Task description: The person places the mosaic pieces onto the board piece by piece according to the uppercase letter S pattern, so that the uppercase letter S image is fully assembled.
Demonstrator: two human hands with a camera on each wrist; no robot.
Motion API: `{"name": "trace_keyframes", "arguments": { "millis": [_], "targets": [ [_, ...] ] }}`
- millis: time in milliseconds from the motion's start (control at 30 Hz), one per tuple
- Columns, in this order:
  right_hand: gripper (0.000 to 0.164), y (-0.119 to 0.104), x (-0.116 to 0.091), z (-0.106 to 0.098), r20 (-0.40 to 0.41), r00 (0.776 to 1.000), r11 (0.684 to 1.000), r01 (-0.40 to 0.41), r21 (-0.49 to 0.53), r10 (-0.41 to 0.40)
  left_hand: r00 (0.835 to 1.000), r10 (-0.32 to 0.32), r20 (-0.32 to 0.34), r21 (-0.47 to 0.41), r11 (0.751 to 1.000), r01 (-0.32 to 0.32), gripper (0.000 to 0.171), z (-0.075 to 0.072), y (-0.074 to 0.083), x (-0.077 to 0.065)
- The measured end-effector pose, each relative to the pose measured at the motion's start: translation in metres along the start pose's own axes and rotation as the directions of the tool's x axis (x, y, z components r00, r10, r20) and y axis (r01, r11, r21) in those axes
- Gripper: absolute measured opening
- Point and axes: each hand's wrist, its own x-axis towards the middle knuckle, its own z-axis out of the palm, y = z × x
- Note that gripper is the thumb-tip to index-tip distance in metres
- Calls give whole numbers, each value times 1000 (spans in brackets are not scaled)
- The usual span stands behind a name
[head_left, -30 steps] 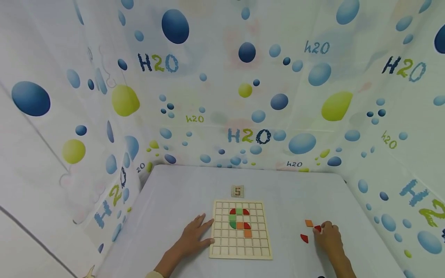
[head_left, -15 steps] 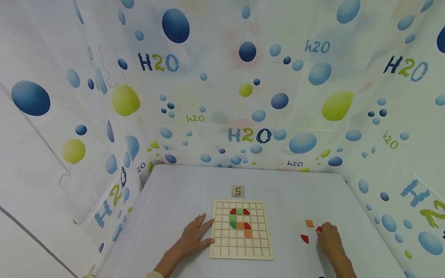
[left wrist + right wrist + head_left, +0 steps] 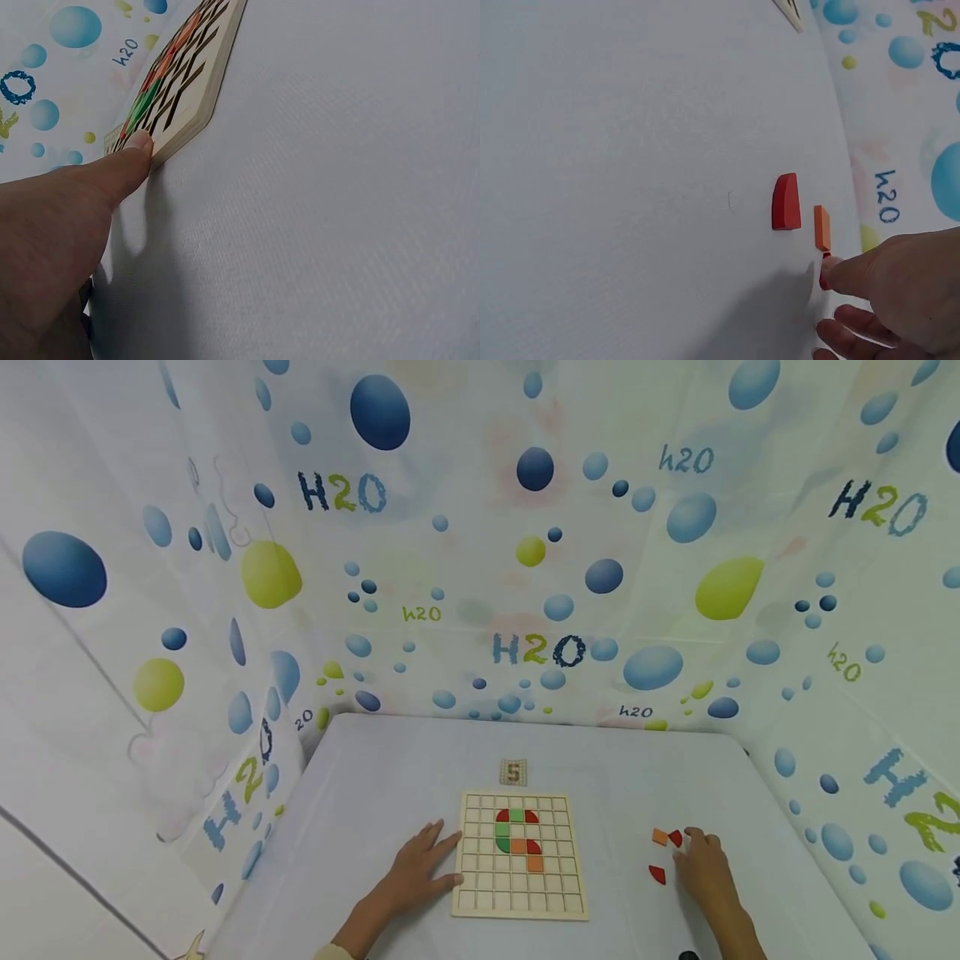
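At the frame's lower right, a red piece (image 3: 675,838) has shifted up-left beside the orange square (image 3: 659,837), so it apparently remains unplaced, off the grid board (image 3: 480,906). It lies at the right hand's (image 3: 703,870) parted, seemingly unpinching fingertips; the left hand (image 3: 414,872) spreads against the board's left edge.

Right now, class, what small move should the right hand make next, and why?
Probably the right hand should pinch the red piece beside the orange one: its thumb is there, and the S on the board lacks its bottom curve.
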Motion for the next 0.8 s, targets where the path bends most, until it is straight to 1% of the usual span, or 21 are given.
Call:
{"name": "trace_keyframes", "arguments": {
  "millis": [67, 133, 233, 300, 433, 567, 667, 800],
  "targets": [
    [44, -1, 2, 0, -15, 999, 1000, 28, 1, -28, 1000, 1, 0, 0, 1000, -1, 77, 0, 0, 0],
    [37, -2, 3, 1, -28, 998, 999, 48, 5, -47, 1000, 9, -1, -10, 1000, -9, 77, 0, 0, 0],
    [29, -1, 5, 3, -42, 998, 998, 56, 26, -55, 1000, 12, -2, -16, 1000, -12, 76, 0, 0, -1],
    [29, 0, 7, 3, -49, 997, 997, 66, 38, -64, 1000, 11, -1, -11, 1000, -11, 76, -1, 0, -1],
    [32, 0, 10, 2, -41, 995, 995, 95, 40, -93, 1000, -3, 1, -12, 1000, 3, 76, -1, 0, 0],
    [26, 3, 12, -2, -14, 993, 992, 115, 44, -115, 1000, -4, 2, -27, 1000, 4, 77, 0, 1, -1],
    [28, 5, 12, -4, 10, 996, 996, 83, 42, -84, 1000, -2, -5, -17, 1000, 2, 77, -1, 1, -1],
    [38, 8, 10, -6, 56, 998, 999, 6, 40, -8, 1000, 0, -10, -15, 1000, -1, 77, -2, 2, -1]
  ]
}}
